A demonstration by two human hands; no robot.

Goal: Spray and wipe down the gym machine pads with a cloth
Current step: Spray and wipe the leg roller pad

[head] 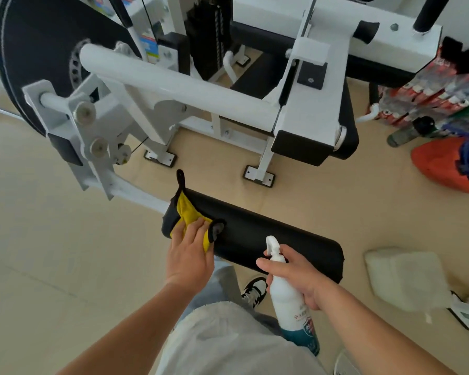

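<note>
A black cylindrical roller pad (268, 239) juts out from the white gym machine's lever arm (125, 185). My left hand (188, 253) presses a yellow cloth with dark edging (186, 212) flat against the pad's left end. A white spray bottle with a teal label (287, 296) is upright in my right hand (301, 274), in front of the pad, its nozzle pointing up and left, a finger near the trigger. A larger black seat pad (347, 131) sits further back on the frame.
The white machine frame (179, 90) and black disc guard (38, 58) fill the upper left. Bottled drink packs (428, 90), a dark bottle (406, 133) and an orange bag (439, 169) lie at right. A white pad (406, 277) sits lower right. Beige floor (52, 239) spreads left.
</note>
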